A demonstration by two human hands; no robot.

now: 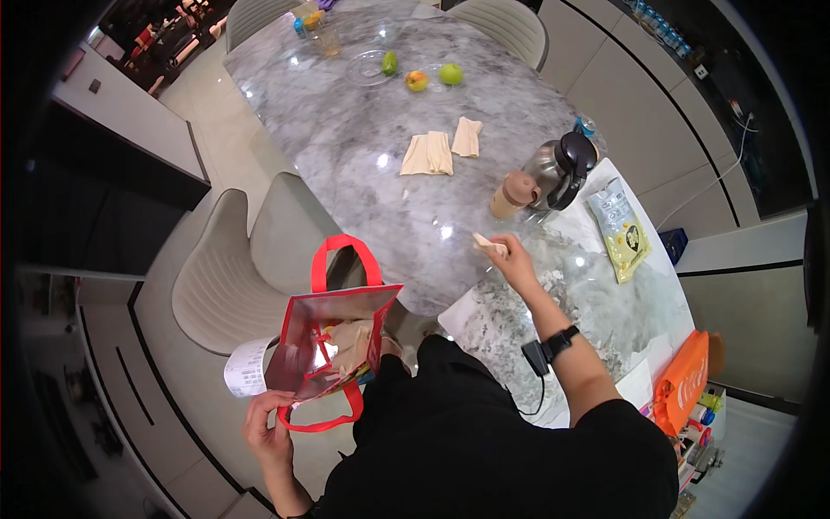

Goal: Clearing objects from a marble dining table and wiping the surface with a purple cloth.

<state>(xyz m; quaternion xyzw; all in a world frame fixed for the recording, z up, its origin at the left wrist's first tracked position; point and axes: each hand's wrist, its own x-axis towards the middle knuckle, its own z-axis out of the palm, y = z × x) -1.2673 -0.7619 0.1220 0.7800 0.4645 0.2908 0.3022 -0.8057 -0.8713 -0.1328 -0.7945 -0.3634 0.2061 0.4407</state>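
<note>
At the lower left my left hand [268, 422] is closed on the rim of a red shopping bag [299, 333]. The bag's mouth gapes toward me, with one red strap standing up at the far side. Inside lie cream cloth-like items [350, 344] and something red and shiny, partly hidden. Over the near edge of the marble table, my right hand [517, 266] pinches a small folded cream cloth [488, 245]. Farther up the table lie flat folded cream cloths [427, 154], and a smaller one [467, 137] rests just right of them.
A steel thermos jug [546, 164] and a beige-brown bottle [510, 197] stand right of centre. A yellow-white packet [621, 229] lies beyond them. Fruit and a clear plate [370, 69] sit at the far end. Left is a grey chair [216, 268]; lower right, an orange bag [680, 385].
</note>
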